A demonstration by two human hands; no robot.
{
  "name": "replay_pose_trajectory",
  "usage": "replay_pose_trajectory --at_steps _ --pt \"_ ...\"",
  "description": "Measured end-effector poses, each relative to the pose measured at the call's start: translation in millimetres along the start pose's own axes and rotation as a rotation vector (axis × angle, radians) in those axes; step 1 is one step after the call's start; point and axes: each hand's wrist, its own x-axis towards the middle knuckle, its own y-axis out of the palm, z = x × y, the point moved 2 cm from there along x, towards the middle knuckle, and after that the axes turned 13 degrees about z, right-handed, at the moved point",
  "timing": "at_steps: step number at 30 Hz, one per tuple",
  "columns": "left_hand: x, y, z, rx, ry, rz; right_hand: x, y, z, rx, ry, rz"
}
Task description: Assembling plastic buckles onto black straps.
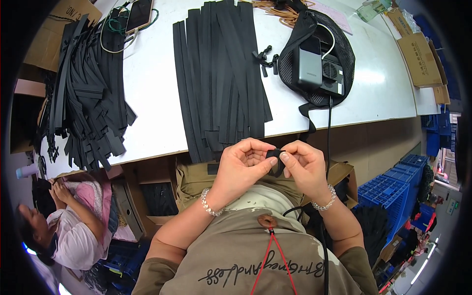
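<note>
Close in front of my body, just off the table's near edge, my left hand point(243, 164) and my right hand point(306, 164) pinch a short, curled end of a black zipper strip point(277, 158) between them. Both thumbs press on it from the near side, and my fingers hide part of it. Beyond my hands, a thick pile of long black zipper strips point(216, 73) lies lengthwise on the white table point(152, 93), some ends hanging over the edge. A few small black pieces point(266, 60) rest by the pile's right side.
At the right, a black mesh bag point(344, 49) holds a grey power bank point(309, 66) with cables. More black strips point(93, 93) heap at the left, near a phone point(139, 14). Cardboard boxes point(420, 59) and blue crates point(388, 189) stand right. Another person point(78, 236) sits at the left.
</note>
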Motion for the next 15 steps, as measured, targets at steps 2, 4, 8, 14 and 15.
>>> replay_pose_trajectory --at_steps 2,4,8,14,15 --pt "3 2 3 -0.026 -0.047 -0.018 1 -4 -4 -0.006 0.007 0.045" --pt "5 3 10 -0.049 -0.091 -0.038 4 -8 -9 0.0 0.029 0.054" --pt "6 3 35 -0.12 -0.122 -0.094 10 -18 -23 0.118 0.147 0.077" --pt "15 2 59 -0.276 -0.186 -0.221 22 -29 -47 0.278 0.247 0.022" --pt "16 2 62 -0.315 -0.199 -0.257 23 -29 -47 0.281 0.246 0.023"
